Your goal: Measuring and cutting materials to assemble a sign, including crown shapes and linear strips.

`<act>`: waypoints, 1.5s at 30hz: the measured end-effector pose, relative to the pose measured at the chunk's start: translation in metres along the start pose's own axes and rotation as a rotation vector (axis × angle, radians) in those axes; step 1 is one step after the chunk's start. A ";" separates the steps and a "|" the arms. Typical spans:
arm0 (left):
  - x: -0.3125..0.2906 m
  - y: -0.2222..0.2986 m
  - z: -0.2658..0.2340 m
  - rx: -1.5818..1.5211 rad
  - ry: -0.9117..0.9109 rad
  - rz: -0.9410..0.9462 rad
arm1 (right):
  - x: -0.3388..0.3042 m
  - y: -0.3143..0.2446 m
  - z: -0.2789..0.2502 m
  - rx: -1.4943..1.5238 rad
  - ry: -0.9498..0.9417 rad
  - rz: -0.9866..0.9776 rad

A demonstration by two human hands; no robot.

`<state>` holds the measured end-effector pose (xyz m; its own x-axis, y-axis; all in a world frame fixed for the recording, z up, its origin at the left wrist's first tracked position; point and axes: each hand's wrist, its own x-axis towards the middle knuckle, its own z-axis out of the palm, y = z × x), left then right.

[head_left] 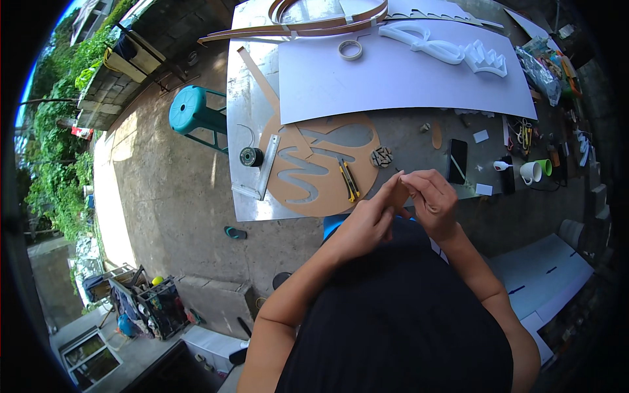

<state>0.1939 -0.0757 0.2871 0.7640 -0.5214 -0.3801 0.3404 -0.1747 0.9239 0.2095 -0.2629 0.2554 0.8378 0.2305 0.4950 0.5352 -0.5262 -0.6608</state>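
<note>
Close in front of my body, my left hand [371, 226] is closed on a small brown flat piece [399, 195], which looks like cardboard or thin board. My right hand [431, 198] pinches at the top edge of that same piece, its fingertips meeting the left ones. Most of the piece is hidden by my fingers. Just left of my hands lies a yellow-and-black utility knife [349, 181] on a round brown board [327, 203] with curvy cut-outs. A round dark container of small pale pieces [381, 156] sits at the board's right edge.
A large white sheet [393, 92] covers the table's far side, bearing a tape roll [350, 50] and white cut shapes [422, 44]. A metal square [265, 171] and a wire spool [251, 156] lie left. A phone [457, 160] and white mug [530, 173] stand right.
</note>
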 end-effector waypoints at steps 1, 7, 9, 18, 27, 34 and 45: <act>0.001 -0.001 0.004 0.001 0.005 -0.006 | -0.002 0.002 -0.003 -0.020 -0.001 -0.006; 0.005 0.000 0.021 0.064 0.033 0.020 | -0.009 0.004 -0.016 -0.058 -0.009 -0.029; 0.006 0.000 0.024 0.130 0.031 0.041 | -0.013 0.003 -0.019 -0.071 -0.011 -0.024; 0.002 0.002 0.008 0.208 -0.109 0.121 | -0.027 -0.020 -0.013 -0.217 0.092 0.050; -0.024 0.006 -0.027 0.242 -0.210 0.154 | -0.030 -0.060 0.017 -0.223 0.236 0.143; -0.028 0.009 -0.036 0.333 -0.303 0.239 | -0.034 -0.085 0.020 -0.315 0.322 0.155; -0.019 0.015 0.002 0.450 -0.476 0.274 | -0.074 -0.103 -0.002 -0.443 0.394 0.282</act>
<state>0.1832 -0.0698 0.3085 0.4322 -0.8864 -0.1657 -0.1681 -0.2598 0.9509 0.0921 -0.2271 0.2881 0.7923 -0.2384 0.5616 0.1351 -0.8290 -0.5426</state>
